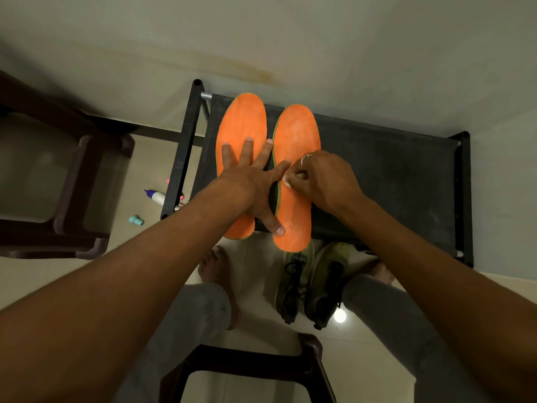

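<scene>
My flat left hand [250, 181] pins the insoles [242, 120] while my right hand [322, 178] pinches a white wad [287, 181], seemingly mid-wipe; next I need steady strokes

Nothing here can be read as a word, brand or number. The only trace of lettering is a faint pressed mark on the right-hand orange insole [295, 135]. It sits near the heel end, which overhangs the front edge of the black rack top [392, 175], just beside the thumb tip of the left hand [250, 184]. The mark is too small and blurred to make out.
</scene>
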Available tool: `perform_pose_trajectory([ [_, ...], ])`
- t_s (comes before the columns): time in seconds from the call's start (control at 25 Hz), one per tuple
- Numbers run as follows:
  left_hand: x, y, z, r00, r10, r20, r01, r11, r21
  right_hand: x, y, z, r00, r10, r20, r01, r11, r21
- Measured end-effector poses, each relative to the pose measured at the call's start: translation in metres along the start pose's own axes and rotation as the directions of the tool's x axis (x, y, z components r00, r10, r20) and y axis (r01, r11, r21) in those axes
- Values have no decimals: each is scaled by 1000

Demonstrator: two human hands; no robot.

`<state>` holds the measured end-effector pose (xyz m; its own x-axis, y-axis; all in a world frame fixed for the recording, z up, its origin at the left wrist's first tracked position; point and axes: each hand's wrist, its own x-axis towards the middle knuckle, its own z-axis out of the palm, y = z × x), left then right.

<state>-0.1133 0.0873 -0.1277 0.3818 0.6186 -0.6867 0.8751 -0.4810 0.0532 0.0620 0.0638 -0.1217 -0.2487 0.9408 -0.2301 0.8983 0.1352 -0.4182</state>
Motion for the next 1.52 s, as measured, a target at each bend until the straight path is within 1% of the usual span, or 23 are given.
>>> perform_pose_trajectory([
  [0.04,0,0,0,1000,-3,4,3,1000,3,0,-1,1,1000,1,-24,-1,1000,-12],
  [0.16,-1,0,0,1000,2,4,-2,1000,-1,-2,-5,-4,965,-62,256,29,991,131],
  [0.2,-1,0,0,1000,3,3,-3,1000,-1,-2,-5,-5,966,-41,255,12,993,113],
  [0.32,-1,1,0,1000,3,3,-3,1000,-2,-2,0,-5,998,60,-35,-61,998,-34],
  [0.36,-1,1,0,1000,3,4,-3,1000,5,-2,1,-5,999,50,7,-50,999,-5],
  [0.48,-2,0,-1,1000,2,9,-2,1000,10,-4,-1,-11,938,-48,344,1,991,135],
  [0.52,-2,0,-1,1000,2,9,-2,1000,7,-3,1,-11,948,-21,317,-13,994,107],
  [0.6,-2,0,-2,1000,1,9,-1,1000,0,-1,6,-14,993,88,73,-88,996,1],
  [0.64,-2,1,-1,1000,1,8,-1,1000,0,0,8,-14,992,117,37,-116,993,-24],
  [0.68,-2,1,-1,1000,1,6,-1,1000,5,0,10,-14,990,105,98,-103,994,-17],
  [0.76,-3,0,-1,1000,1,6,-1,1000,13,-2,7,-15,928,36,372,-66,995,68],
  [0.8,-3,0,-2,1000,1,7,-1,1000,14,-3,7,-15,913,22,407,-58,996,75],
  [0.84,-3,0,-2,1000,1,8,-1,1000,12,-4,9,-14,938,46,344,-69,996,56],
  [0.92,-3,1,-3,1000,-1,4,1,1000,15,-5,10,-14,992,100,81,-98,995,-31],
  [0.96,-4,2,-2,1000,-2,-1,2,1000,23,-6,11,-14,992,101,76,-99,995,-28],
  [1.08,-4,1,-2,1000,-2,-7,2,999,34,-11,7,-14,911,2,412,-66,988,142],
  [1.12,-4,1,-2,1000,-1,-8,1,999,34,-13,6,-14,913,5,408,-76,984,159],
  [1.24,-3,2,-3,1000,-6,-1,6,999,38,-15,10,-12,989,96,112,-104,992,68],
  [1.28,-2,2,-3,1000,-9,1,8,999,42,-16,10,-12,986,72,148,-86,992,88],
  [1.36,-2,1,-2,1000,-11,2,10,999,50,-19,5,-11,929,-32,369,-50,976,210],
  [1.4,-2,1,-2,1000,-10,1,10,999,51,-20,3,-10,919,-49,392,-44,973,224],
  [1.44,-1,1,-2,1000,-8,2,8,999,45,-20,4,-10,943,-10,334,-60,978,199],
  [1.52,-1,1,-2,1000,-6,5,6,1000,30,-19,7,-10,993,93,79,-98,994,58],
])
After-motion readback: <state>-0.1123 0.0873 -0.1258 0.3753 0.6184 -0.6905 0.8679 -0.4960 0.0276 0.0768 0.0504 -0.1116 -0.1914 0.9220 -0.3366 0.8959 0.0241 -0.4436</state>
